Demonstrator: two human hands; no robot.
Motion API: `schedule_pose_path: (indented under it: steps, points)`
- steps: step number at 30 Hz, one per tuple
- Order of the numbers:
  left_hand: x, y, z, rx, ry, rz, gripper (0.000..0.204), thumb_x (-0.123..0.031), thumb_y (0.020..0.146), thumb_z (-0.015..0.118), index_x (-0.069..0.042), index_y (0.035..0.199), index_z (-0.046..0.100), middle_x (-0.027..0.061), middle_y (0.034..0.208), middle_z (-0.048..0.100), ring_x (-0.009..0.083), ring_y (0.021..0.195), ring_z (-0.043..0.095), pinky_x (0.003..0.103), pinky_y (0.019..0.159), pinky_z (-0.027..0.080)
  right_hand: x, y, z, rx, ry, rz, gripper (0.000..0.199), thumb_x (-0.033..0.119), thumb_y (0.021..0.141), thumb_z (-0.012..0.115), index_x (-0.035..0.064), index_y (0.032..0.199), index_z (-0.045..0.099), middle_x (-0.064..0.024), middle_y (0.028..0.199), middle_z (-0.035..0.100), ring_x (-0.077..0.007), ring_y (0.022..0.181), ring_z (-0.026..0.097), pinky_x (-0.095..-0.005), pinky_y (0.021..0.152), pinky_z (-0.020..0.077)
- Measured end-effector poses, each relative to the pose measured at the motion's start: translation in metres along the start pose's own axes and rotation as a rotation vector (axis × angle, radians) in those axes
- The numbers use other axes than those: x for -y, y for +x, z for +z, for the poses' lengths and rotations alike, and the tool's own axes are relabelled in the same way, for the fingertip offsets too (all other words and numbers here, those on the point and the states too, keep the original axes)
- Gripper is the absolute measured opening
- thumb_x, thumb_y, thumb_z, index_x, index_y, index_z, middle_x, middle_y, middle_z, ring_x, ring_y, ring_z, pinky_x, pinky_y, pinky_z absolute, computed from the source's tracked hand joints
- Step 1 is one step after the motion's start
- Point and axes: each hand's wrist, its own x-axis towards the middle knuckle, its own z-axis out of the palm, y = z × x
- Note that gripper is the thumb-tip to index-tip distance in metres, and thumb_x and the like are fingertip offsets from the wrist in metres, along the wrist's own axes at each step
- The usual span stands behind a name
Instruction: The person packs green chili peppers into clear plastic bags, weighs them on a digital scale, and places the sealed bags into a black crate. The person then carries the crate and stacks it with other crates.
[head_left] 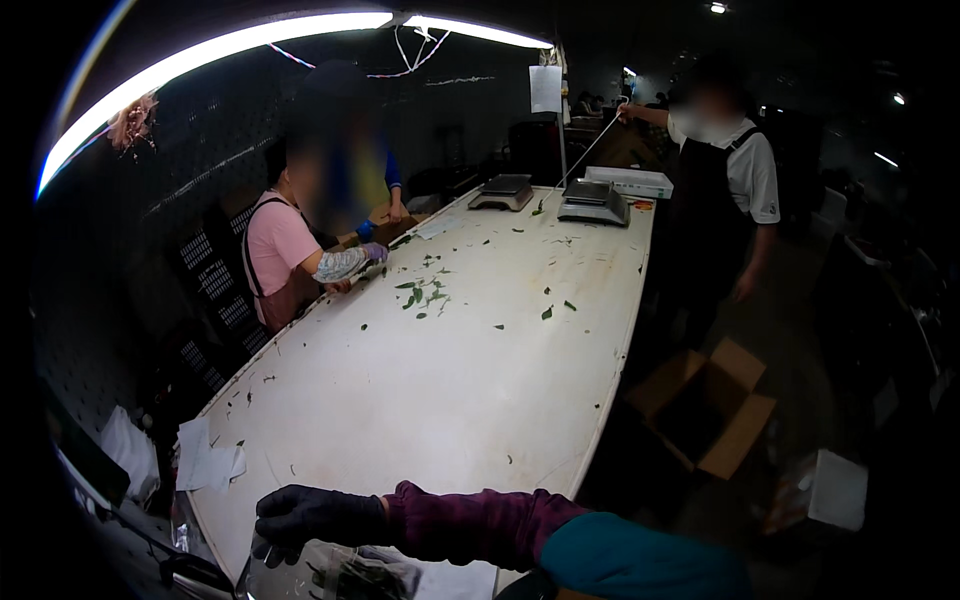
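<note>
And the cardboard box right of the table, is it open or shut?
Open: the cardboard box has its flaps spread outward, exposing a dark interior. Whether anything lies inside, I cannot tell.

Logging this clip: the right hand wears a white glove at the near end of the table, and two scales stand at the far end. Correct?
Not quite: the head view shows a black glove on the right hand, at the near end of the table; two scales do stand at the far end.
</note>
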Motion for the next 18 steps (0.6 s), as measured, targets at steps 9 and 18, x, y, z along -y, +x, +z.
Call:
schedule_pose_path:
  steps: [9,18]
  points:
    - [-0.029,-0.01,-0.042,-0.152,0.018,0.017,0.033,-0.027,0.086,0.049,-0.004,0.109,0.049,0.012,0.104,0.056,0.0206,0.087,0.054,0.033,0.076,0.044,-0.005,0.009,0.005,-0.175,-0.081,-0.027,0.024,0.026,0.086,0.05,0.0029,0.086,0.056,-0.0057,0.085,0.062,-0.0105,0.074,0.058,-0.023,0.061,0.0472]
    - [0.053,-0.066,-0.186,-0.12,-0.479,-0.065,0.038,-0.028,0.084,0.049,-0.002,0.112,0.049,0.0109,0.105,0.055,0.0205,0.094,0.053,0.034,0.084,0.043,-0.159,-0.015,-0.047,-0.287,-0.26,0.18,0.028,0.026,0.081,0.058,-0.0002,0.091,0.061,-0.0041,0.075,0.06,-0.0097,0.069,0.055,-0.0254,0.06,0.0449]
